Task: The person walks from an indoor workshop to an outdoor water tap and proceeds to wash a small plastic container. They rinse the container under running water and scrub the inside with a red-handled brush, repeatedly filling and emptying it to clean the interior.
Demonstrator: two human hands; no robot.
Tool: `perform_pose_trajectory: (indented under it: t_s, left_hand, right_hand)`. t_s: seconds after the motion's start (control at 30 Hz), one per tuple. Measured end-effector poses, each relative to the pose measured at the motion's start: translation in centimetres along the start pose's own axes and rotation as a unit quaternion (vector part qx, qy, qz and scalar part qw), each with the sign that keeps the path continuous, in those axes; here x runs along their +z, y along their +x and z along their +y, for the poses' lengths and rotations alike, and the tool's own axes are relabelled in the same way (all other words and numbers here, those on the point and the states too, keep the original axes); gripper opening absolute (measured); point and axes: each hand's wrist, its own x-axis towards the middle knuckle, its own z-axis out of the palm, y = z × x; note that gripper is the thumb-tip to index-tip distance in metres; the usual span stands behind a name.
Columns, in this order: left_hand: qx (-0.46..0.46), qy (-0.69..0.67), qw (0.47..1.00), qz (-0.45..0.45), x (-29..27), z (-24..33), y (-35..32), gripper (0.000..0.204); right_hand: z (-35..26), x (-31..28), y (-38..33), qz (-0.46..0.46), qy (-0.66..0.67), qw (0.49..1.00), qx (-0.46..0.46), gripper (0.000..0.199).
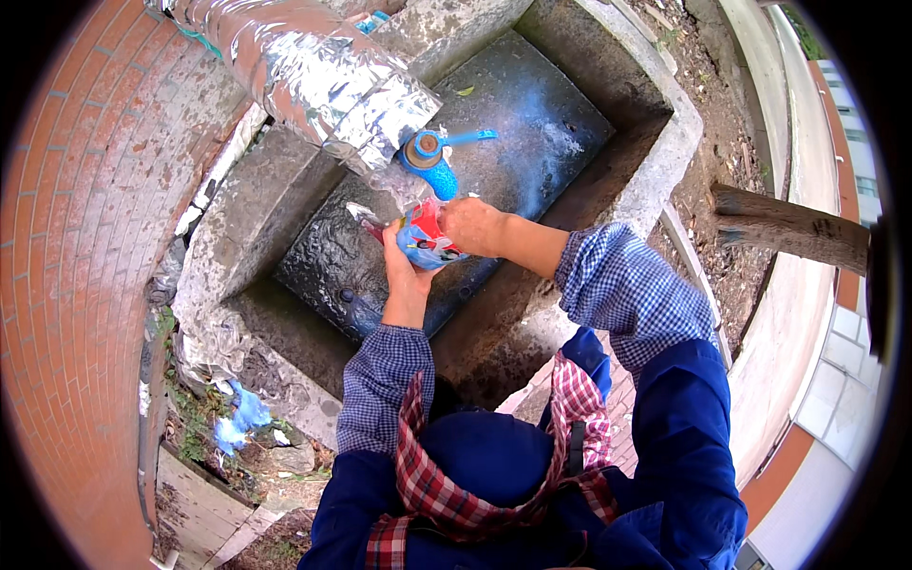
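Over the stone sink (670, 128), I hold a crumpled red and blue plastic bag (425, 237) close beneath a blue tap (437, 171). My left hand (408, 275) grips it from the left and below, the thumb lying along its side. Against the bag's right side, my right hand (475, 228) is closed, its fingertips partly hidden by the red plastic. Whatever is inside the bag cannot be made out. A blue lever (472, 137) sticks out to the right from the tap's top.
A pipe wrapped in shiny foil (323, 85) runs from the upper left to the tap. The sink floor (332, 271) looks wet, with a blue patch at the right. Brick paving (76, 285) lies left; blue scraps (242, 418) lie on the ground. A tree trunk (788, 223) stands right.
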Motion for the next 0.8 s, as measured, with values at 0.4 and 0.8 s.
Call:
perform_pose_trajectory:
  t_s: [0.4, 0.8]
  left_hand:
    - [0.122, -0.051, 0.991, -0.001, -2.3, 4.0, -0.4, 0.057]
    - [0.176, -0.1, 0.979, -0.018, -3.6, 2.4, 0.4, 0.049]
  right_hand:
    - [0.4, -2.6, -0.2, 0.066, 0.088, 0.989, 0.099, 0.019]
    - [-1.1, 0.2, -0.3, 0.17, 0.264, 0.866, 0.39, 0.02]
